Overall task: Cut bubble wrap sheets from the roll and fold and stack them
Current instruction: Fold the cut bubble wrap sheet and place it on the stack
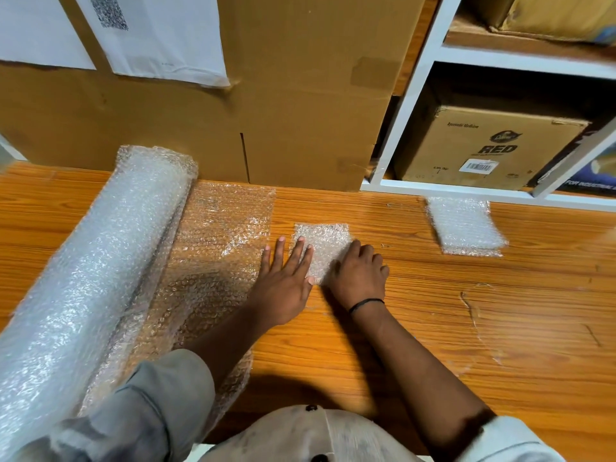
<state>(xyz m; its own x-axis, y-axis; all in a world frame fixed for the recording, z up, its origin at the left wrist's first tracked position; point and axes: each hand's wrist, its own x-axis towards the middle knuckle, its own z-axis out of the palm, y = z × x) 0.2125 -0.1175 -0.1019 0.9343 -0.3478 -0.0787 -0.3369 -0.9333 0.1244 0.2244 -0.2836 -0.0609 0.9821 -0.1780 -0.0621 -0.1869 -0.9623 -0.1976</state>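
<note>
My left hand lies flat-fingered, my right hand curled, pinning the folded sheet mid-table — let go early and I expect it springs open.

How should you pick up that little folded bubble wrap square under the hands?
The small folded bubble wrap piece lies flat on the wooden table, so I'd pinch its near right edge, coming from the right, where the right hand already rests. The left hand lies flat, fingers on its left side.

Cardboard boxes, white shelf
</note>
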